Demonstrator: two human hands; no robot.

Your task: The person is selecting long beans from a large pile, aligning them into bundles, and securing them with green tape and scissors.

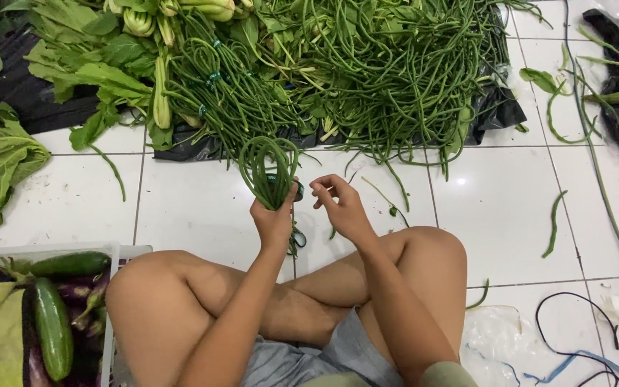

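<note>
While my left hand (274, 218) grips a looped bunch of long beans (268, 168), my right hand (339, 208) hovers beside it, fingers loosely curled, holding nothing

We're sat on a white tiled floor (202, 208). On it: black plastic sheet (496, 107) w/ heap of long beans (395, 72) & leafy greens (87, 57); stray bean (553, 223) on bare tile at right, white crate (112, 258) bottom left, cables (574, 351) & clear plastic bag (496, 333) bottom right.
</note>
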